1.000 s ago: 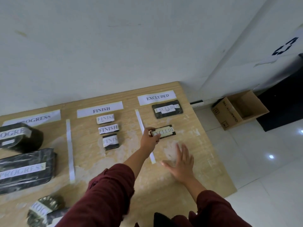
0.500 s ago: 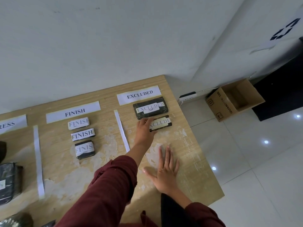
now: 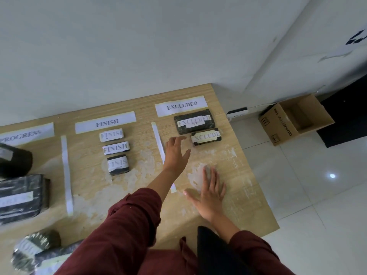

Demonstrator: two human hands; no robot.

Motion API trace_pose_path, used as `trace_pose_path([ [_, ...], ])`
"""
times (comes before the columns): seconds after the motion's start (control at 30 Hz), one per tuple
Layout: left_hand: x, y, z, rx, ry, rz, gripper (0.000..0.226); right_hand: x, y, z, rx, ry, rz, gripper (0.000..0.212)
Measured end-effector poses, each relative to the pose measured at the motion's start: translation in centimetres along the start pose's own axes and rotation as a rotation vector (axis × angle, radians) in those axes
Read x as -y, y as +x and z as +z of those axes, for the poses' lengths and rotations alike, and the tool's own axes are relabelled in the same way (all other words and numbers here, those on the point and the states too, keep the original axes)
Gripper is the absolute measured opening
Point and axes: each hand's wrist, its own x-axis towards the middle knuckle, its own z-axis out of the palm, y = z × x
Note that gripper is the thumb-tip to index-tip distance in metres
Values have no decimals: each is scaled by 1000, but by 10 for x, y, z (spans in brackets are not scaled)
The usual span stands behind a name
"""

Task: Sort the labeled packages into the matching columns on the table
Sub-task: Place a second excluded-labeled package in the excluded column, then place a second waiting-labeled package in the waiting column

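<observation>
Two black packages labelled EXCLUDED lie under the EXCLUDED header [image 3: 181, 106]: a larger one [image 3: 194, 121] and a small one [image 3: 206, 136] just below it. My left hand [image 3: 175, 152] hovers open a little left of the small package, apart from it and holding nothing. My right hand [image 3: 209, 193] rests flat on the wooden table [image 3: 240, 175], fingers spread. Three small FINISH packages [image 3: 116, 148] sit in a line under the FINISH header [image 3: 106, 122]. Large black PROGRESS packages [image 3: 21, 197] lie at the left.
White paper strips [image 3: 66, 175] mark the column borders. More wrapped packages [image 3: 35, 249] sit at the near left corner. An open cardboard box [image 3: 294, 119] and a power strip [image 3: 237, 112] are on the tiled floor to the right. A wall runs behind the table.
My left hand let go of the small EXCLUDED package, which now lies below the larger one, and drew back to the left. The camera view shifted; my right hand stays flat.
</observation>
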Motion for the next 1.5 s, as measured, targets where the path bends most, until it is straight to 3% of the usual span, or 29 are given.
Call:
trace_pose_path([
  [0.03,8,-11,-12,-7,-17,-9,36,2,0,0,-27,23,-8,103],
  [0.1,30,-34,-39,-53,-40,-31,26,10,-2,2,-152,49,-73,74],
  [0.2,68,-76,-87,-181,-30,-103,19,35,-8,10,-261,71,-301,35],
  [0.37,124,-153,-159,-422,8,-262,20,92,-25,36,-29,177,-710,15],
  [0.53,147,-208,-192,-534,-69,-408,21,127,-61,54,351,220,-836,37],
  [0.63,155,-225,-193,-525,-113,-429,21,129,-78,62,465,37,-888,65],
  [0.73,159,-231,-192,-497,-140,-415,21,128,-88,70,415,-44,-935,67],
  [0.87,155,-230,-198,-441,-221,-369,18,141,-93,61,336,117,-849,52],
  [0.97,146,-222,-205,-233,-427,-369,22,165,-90,48,263,316,-736,61],
  [1.03,137,-217,-210,-42,-618,-417,30,184,-85,43,184,362,-752,67],
  [1.1,134,-213,-214,30,-772,-422,34,200,-79,42,118,420,-764,77],
  [1.23,139,-213,-229,-26,-925,-347,42,223,-75,43,48,477,-733,89],
  [1.5,165,-230,-263,-114,-950,-290,48,256,-80,58,78,498,-796,65],
])
